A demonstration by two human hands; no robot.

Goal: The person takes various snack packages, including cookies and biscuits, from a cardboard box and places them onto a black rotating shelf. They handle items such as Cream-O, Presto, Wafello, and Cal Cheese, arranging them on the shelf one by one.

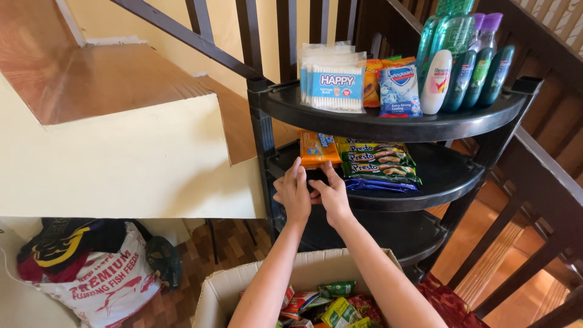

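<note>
Orange packet point(319, 148), green packets point(378, 161) middle shelf; blue sachet point(399, 90) top.

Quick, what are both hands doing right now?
Left hand: fingers curled at the orange snack pack on the middle shelf; grip cannot be told.
Right hand: same pack's edge; grip cannot be told.

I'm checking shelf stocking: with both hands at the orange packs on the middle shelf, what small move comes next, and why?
Probably push the orange packs back and flush beside the green packs. Both the left hand and right hand sit at the shelf's front edge, just below the packs.
</note>
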